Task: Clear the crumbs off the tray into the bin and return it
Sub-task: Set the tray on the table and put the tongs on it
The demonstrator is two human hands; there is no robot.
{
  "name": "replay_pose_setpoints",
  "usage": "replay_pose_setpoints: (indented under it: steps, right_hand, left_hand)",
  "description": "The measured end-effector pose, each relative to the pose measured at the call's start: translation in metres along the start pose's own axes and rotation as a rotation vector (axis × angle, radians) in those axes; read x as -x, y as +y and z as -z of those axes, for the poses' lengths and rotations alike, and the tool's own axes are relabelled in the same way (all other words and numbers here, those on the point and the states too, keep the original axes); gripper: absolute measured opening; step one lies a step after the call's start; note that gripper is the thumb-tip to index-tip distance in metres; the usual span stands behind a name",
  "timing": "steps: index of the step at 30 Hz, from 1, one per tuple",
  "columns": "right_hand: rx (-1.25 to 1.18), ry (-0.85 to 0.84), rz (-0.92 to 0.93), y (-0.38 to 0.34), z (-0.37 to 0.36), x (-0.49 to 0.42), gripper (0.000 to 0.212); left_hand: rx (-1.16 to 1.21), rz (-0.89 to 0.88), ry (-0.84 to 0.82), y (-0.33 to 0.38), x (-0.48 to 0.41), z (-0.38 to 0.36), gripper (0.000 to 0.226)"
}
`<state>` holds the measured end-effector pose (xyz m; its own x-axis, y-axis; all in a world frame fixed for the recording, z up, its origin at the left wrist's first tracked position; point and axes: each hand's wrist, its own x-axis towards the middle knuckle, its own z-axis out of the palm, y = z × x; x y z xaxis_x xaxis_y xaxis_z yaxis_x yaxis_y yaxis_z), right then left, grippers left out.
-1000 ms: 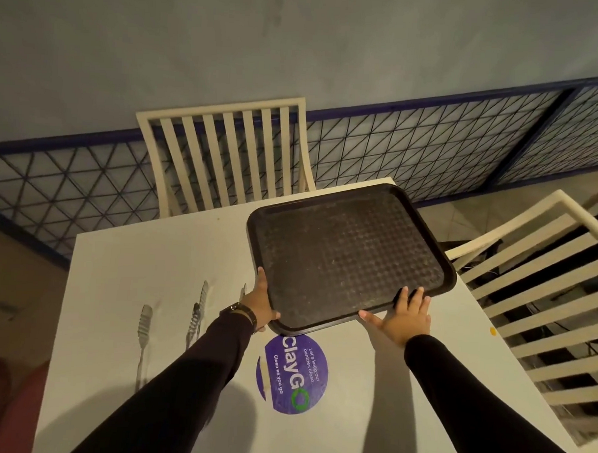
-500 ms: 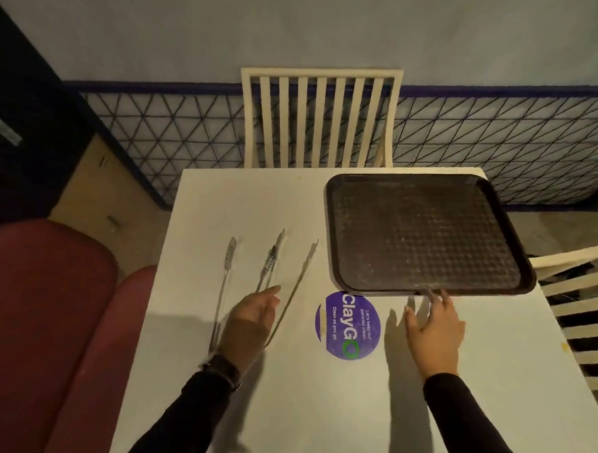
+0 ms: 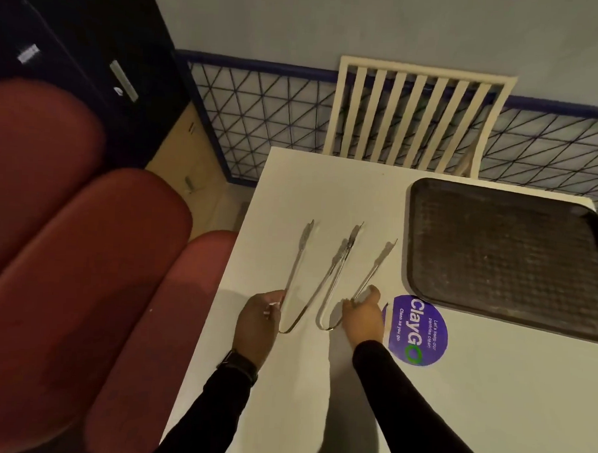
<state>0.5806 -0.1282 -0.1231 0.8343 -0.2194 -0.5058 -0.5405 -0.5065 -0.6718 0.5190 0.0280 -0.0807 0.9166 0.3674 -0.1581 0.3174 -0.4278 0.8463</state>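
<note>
The tray [image 3: 508, 256] lies flat at the far right corner of the surface [image 3: 488, 406], its right end running out of view, and neither hand touches it, so I judge it already returned. Its dark textured bed holds nothing bulky; a few pale flecks show, too small to call crumbs or glare, and no bin is in view, so whether the emptying is fully done cannot be checked here. Near the left edge lie two tongs. The left hand [image 3: 257, 324] has its fingers curled at the arm of the left tongs [image 3: 297, 270], though a firm grip cannot be told. The right hand [image 3: 364, 314] is spread, its fingertips resting at the bend of the right tongs [image 3: 343, 279], beside a round sticker [image 3: 420, 331]
</note>
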Motion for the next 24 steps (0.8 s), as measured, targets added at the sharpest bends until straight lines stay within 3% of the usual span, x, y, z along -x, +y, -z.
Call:
replay_pose_setpoints:
  steps: [5, 10, 13, 17, 21, 24]
  right_hand:
    - [0.093, 0.003, 0.054, -0.001, 0.006, -0.004, 0.04]
    - [0.213, -0.041, 0.117, 0.007, 0.041, -0.004, 0.06]
    - [0.17, 0.026, 0.167, 0.009, 0.079, -0.01, 0.055]
    - [0.209, 0.145, 0.254, 0.009, 0.14, -0.035, 0.056]
    - [0.284, 0.232, 0.241, 0.018, 0.19, -0.07, 0.054]
    - [0.337, 0.216, 0.208, 0.021, 0.209, -0.097, 0.05]
  left_hand:
    - [-0.135, 0.107, -0.107, -0.015, -0.017, -0.009, 0.039]
    - [-0.176, 0.071, -0.021, -0.015, -0.035, -0.03, 0.044]
    - [-0.242, 0.033, 0.009, -0.02, -0.047, -0.044, 0.046]
    - [-0.341, 0.084, -0.082, -0.017, -0.06, -0.055, 0.044]
    - [-0.364, -0.022, -0.068, -0.017, -0.063, -0.066, 0.036]
    - [-0.37, 0.002, -0.075, -0.018, -0.064, -0.074, 0.038]
